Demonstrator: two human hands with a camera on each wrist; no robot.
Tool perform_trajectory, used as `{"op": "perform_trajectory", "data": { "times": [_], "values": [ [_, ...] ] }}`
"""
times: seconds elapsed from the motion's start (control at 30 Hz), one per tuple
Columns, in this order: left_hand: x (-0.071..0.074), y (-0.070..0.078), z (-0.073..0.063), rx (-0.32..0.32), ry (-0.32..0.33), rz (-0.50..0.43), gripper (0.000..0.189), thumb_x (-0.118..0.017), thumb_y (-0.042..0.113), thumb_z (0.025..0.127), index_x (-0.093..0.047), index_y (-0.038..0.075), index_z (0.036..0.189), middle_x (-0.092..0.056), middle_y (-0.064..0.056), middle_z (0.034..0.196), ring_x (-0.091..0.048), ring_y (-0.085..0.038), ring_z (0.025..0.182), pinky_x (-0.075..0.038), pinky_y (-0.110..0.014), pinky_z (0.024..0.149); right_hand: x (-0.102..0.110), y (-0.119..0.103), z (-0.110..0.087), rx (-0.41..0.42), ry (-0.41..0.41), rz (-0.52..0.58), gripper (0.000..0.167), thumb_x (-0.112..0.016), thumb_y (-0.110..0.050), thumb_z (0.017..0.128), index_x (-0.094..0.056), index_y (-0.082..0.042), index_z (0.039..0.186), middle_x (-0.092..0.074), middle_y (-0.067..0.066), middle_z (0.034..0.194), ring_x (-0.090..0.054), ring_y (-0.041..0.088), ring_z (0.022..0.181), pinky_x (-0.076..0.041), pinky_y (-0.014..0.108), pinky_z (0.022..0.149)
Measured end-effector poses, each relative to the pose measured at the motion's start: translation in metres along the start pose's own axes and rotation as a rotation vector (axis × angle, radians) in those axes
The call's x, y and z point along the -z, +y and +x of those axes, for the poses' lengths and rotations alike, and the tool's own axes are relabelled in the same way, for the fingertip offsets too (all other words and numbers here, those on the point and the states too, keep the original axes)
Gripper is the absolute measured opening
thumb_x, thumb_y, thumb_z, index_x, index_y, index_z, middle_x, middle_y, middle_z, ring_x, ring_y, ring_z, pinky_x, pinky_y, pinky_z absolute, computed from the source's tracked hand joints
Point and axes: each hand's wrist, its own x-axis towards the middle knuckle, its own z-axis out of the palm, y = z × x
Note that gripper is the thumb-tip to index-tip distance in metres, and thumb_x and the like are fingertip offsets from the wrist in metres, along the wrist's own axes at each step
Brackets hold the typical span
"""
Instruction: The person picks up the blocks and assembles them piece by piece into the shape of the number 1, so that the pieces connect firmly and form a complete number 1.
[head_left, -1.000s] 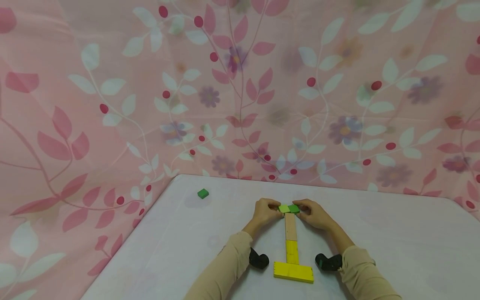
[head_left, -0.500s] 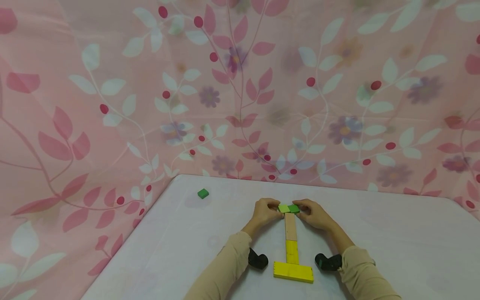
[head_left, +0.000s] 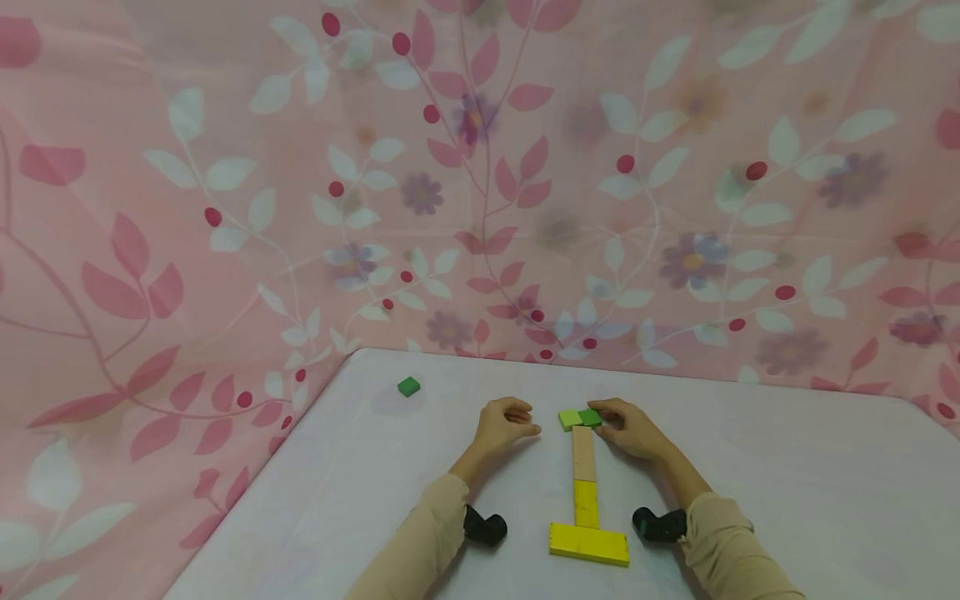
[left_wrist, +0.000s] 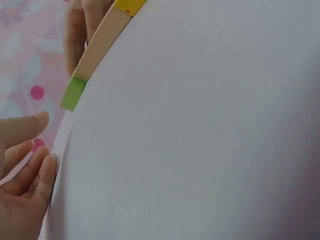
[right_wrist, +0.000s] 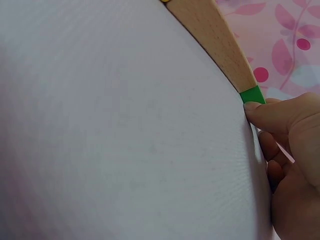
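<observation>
Two small blocks, one light green (head_left: 569, 420) and one darker green (head_left: 590, 418), lie side by side at the far end of a T-like row. Below them, a natural wood block (head_left: 583, 454) meets a yellow block (head_left: 587, 504), which ends at a wide yellow block (head_left: 588, 545) lying crosswise. My right hand (head_left: 632, 429) pinches the darker green block, its thumb on the block's edge in the right wrist view. My left hand (head_left: 502, 432) is left of the light green block, apart from it, with relaxed, parted fingers around nothing.
A loose green block (head_left: 408, 387) lies at the far left of the white-covered table (head_left: 337, 467). Behind the table hangs a pink floral cloth (head_left: 480, 208). Black devices (head_left: 487, 528) sit at both wrists.
My left hand has let go of the light green block and moved left, away from it. The right hand stays at the darker green block; the blocks keep their arrangement.
</observation>
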Motion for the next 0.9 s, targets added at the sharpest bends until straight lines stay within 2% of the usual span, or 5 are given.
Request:
{"op": "perform_trajectory", "data": {
  "times": [0.27,0.43,0.6,0.7,0.9],
  "values": [
    [0.028,-0.004,-0.011,-0.012,0.027,0.059,0.031,-0.079,0.003,0.071,-0.066,-0.009,0.097,-0.066,-0.016,0.081,-0.064,-0.020,0.072,-0.050,-0.020,0.068,0.001,0.000,-0.001,0.005,0.003,-0.018,0.038,-0.062,-0.001,0.086,-0.057,0.005,0.123,-0.059,0.021,0.116,-0.054,0.031,0.099,-0.042,0.051,0.091],
    [0.049,-0.009,-0.019,0.000,0.086,0.083,0.032,-0.077,0.003,0.073,-0.064,-0.010,0.100,-0.066,-0.017,0.082,-0.064,-0.025,0.076,-0.052,-0.026,0.070,-0.001,0.004,-0.002,0.049,0.013,0.014,0.037,-0.063,-0.004,0.085,-0.058,0.004,0.121,-0.059,0.021,0.114,-0.054,0.031,0.097,-0.043,0.051,0.089],
    [0.071,-0.016,-0.026,0.049,0.223,0.109,0.034,-0.075,0.004,0.075,-0.062,-0.009,0.103,-0.066,-0.016,0.084,-0.064,-0.027,0.078,-0.052,-0.032,0.072,-0.001,0.006,-0.002,0.133,0.026,0.044,0.036,-0.063,-0.011,0.086,-0.059,0.002,0.120,-0.061,0.017,0.110,-0.054,0.026,0.091,-0.047,0.043,0.084],
    [0.083,-0.018,-0.028,0.080,0.329,0.127,0.032,-0.075,0.003,0.075,-0.062,-0.009,0.102,-0.065,-0.017,0.084,-0.063,-0.027,0.077,-0.051,-0.029,0.070,-0.001,0.005,-0.001,0.101,0.023,0.035,0.036,-0.063,-0.008,0.086,-0.059,0.003,0.120,-0.061,0.018,0.112,-0.054,0.027,0.093,-0.046,0.045,0.087],
    [0.106,-0.026,-0.028,0.080,0.502,0.170,0.032,-0.074,0.001,0.075,-0.060,-0.011,0.102,-0.062,-0.025,0.091,-0.059,-0.028,0.075,-0.049,-0.028,0.066,-0.002,0.003,0.001,0.003,0.005,-0.008,0.038,-0.062,-0.001,0.086,-0.057,0.003,0.123,-0.059,0.019,0.116,-0.054,0.030,0.098,-0.043,0.049,0.091]
  ]
}}
